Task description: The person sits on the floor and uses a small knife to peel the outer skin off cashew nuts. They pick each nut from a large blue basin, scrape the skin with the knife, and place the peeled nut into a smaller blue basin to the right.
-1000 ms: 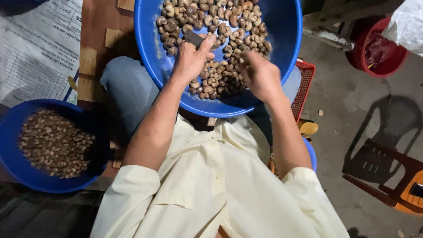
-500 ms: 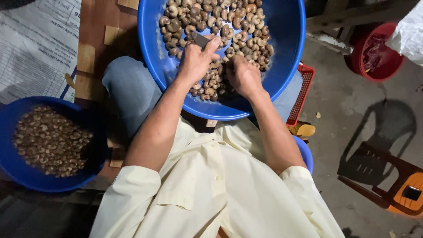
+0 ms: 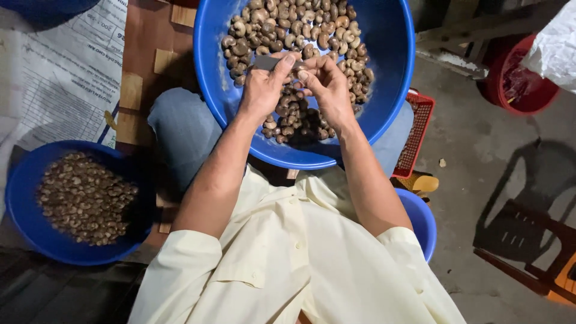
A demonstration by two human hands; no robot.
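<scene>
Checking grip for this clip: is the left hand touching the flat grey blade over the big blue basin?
Touching. In the head view, the left hand pinches the flat grey blade between thumb and fingers, no gap visible, above the nuts in the big blue basin.

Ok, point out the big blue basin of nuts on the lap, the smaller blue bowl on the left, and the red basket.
big blue basin [image 3: 393, 66], head view, bare inner wall on its right side.
smaller blue bowl [image 3: 27, 180], head view, its left rim.
red basket [image 3: 418, 129], head view, its mesh side wall.
</scene>
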